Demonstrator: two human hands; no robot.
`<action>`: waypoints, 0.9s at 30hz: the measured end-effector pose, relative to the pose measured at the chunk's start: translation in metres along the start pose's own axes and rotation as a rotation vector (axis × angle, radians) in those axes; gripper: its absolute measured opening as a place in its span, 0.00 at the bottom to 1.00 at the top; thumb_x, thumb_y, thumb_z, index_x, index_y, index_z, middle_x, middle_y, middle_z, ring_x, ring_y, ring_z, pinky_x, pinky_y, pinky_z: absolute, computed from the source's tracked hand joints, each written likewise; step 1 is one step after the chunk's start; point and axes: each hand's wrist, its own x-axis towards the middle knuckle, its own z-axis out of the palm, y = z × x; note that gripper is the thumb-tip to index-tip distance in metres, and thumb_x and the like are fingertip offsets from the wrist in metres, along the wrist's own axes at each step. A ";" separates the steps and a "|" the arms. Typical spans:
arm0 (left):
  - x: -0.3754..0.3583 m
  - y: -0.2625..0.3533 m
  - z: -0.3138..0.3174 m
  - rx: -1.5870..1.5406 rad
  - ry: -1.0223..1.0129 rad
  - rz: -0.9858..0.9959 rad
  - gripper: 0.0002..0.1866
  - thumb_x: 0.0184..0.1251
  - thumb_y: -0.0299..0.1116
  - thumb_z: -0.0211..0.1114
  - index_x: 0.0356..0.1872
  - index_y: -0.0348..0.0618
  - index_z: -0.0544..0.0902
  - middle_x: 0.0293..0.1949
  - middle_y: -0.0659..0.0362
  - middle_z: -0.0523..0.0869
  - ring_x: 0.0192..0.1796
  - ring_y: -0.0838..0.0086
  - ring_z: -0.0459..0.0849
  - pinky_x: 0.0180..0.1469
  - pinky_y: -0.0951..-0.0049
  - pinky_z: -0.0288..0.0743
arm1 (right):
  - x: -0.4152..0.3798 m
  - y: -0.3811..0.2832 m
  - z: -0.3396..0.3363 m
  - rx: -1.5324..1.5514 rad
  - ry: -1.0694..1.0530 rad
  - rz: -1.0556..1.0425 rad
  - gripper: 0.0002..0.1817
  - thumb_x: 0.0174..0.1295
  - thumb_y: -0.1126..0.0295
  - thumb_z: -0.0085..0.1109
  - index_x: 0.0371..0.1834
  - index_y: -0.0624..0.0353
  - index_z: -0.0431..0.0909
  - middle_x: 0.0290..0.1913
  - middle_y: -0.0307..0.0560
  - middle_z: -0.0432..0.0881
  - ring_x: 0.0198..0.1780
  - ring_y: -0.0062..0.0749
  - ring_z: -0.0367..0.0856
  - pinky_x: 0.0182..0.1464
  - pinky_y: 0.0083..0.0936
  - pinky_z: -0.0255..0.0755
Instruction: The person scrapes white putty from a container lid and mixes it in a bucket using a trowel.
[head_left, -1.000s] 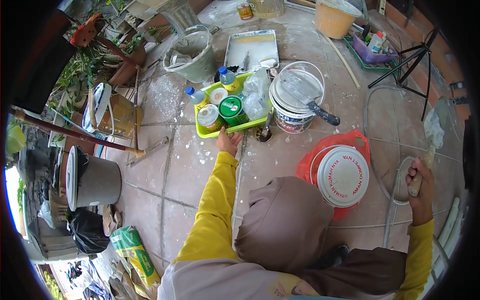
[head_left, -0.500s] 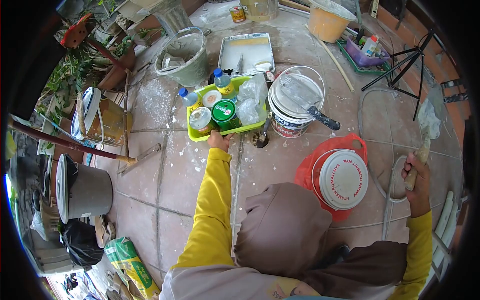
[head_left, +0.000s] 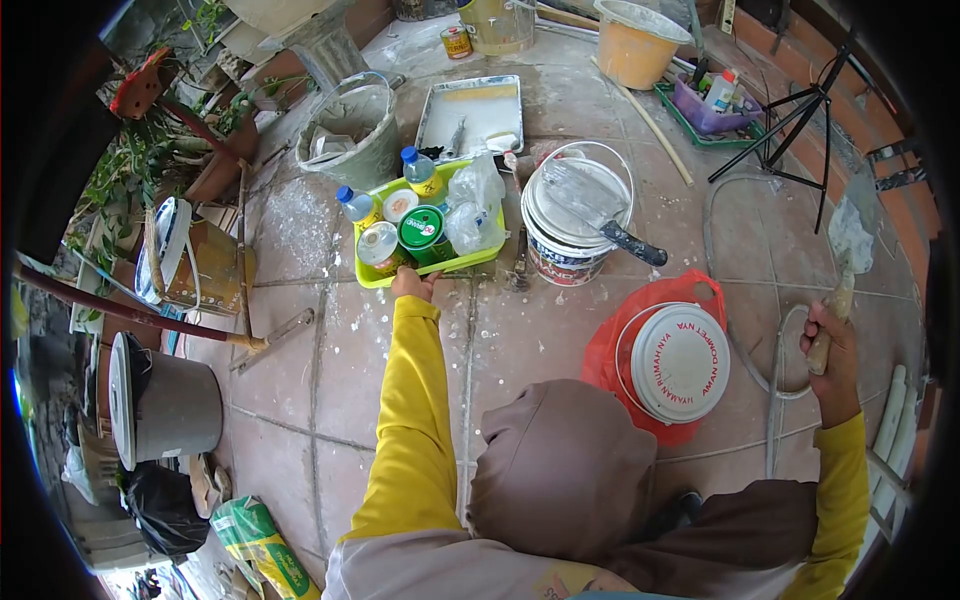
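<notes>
My left hand (head_left: 413,284) grips the near rim of a lime-green plastic basket (head_left: 470,262). Inside it stand two blue-capped bottles (head_left: 425,178), a green-lidded can (head_left: 423,230), two pale-topped cans (head_left: 378,244) and crumpled clear plastic bags (head_left: 473,212). Out to the right, my right hand (head_left: 832,345) is closed around the wooden handle of a putty knife (head_left: 852,235), blade up and smeared with whitish material. Beside the basket lies a paintbrush (head_left: 520,255). A white paint bucket (head_left: 562,250) stands to its right, with a dark-handled broad scraper (head_left: 590,205) across its lid.
Behind the basket lies a paint tray (head_left: 470,112) with whitish liquid; a grey bucket (head_left: 350,150) stands left of it. A lidded white pail (head_left: 682,362) sits in a red bag nearer me. A black tripod (head_left: 800,130) and a grey hose (head_left: 715,230) are at right.
The basket has shifted slightly left with my left hand on its rim, showing more of the paintbrush beside it. My right hand still holds the putty knife. The whole view has moved a little.
</notes>
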 end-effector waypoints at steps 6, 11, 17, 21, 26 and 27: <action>0.096 -0.021 -0.051 1.360 -0.217 0.621 0.24 0.60 0.40 0.70 0.49 0.31 0.74 0.50 0.45 0.79 0.51 0.51 0.82 0.43 0.46 0.83 | 0.004 0.003 -0.007 -0.018 0.003 0.017 0.09 0.59 0.69 0.66 0.38 0.57 0.75 0.26 0.34 0.75 0.24 0.16 0.74 0.22 0.16 0.70; 0.012 0.029 0.005 1.856 -0.103 0.564 0.30 0.56 0.48 0.74 0.48 0.31 0.76 0.50 0.47 0.81 0.52 0.55 0.83 0.43 0.50 0.84 | 0.002 0.000 -0.003 -0.046 0.024 0.023 0.09 0.59 0.69 0.66 0.38 0.56 0.75 0.25 0.34 0.75 0.23 0.17 0.73 0.22 0.16 0.70; 0.040 0.019 0.008 0.938 -0.053 0.279 0.27 0.61 0.45 0.68 0.52 0.34 0.74 0.50 0.47 0.80 0.47 0.55 0.83 0.41 0.52 0.83 | 0.004 0.001 -0.004 -0.054 0.035 0.023 0.09 0.59 0.68 0.66 0.38 0.56 0.75 0.24 0.34 0.75 0.23 0.17 0.73 0.22 0.16 0.70; 0.010 0.008 0.016 -0.024 0.011 0.066 0.25 0.65 0.43 0.64 0.56 0.36 0.72 0.51 0.47 0.79 0.44 0.55 0.83 0.40 0.54 0.82 | 0.006 0.002 -0.006 -0.045 0.040 0.015 0.09 0.59 0.68 0.66 0.38 0.56 0.75 0.24 0.34 0.75 0.23 0.17 0.73 0.22 0.16 0.70; -0.066 -0.049 -0.004 0.510 -0.171 0.527 0.26 0.64 0.36 0.65 0.61 0.37 0.71 0.51 0.48 0.76 0.40 0.62 0.81 0.41 0.65 0.77 | 0.007 0.000 -0.009 -0.050 0.021 0.002 0.09 0.60 0.69 0.65 0.38 0.55 0.75 0.25 0.34 0.75 0.24 0.17 0.74 0.23 0.16 0.70; -0.110 -0.051 0.004 0.665 -0.233 0.609 0.26 0.62 0.35 0.66 0.59 0.37 0.73 0.51 0.48 0.75 0.42 0.61 0.80 0.44 0.65 0.76 | 0.007 0.000 -0.008 -0.046 0.022 0.002 0.09 0.60 0.69 0.65 0.38 0.55 0.75 0.26 0.34 0.75 0.24 0.17 0.74 0.23 0.16 0.70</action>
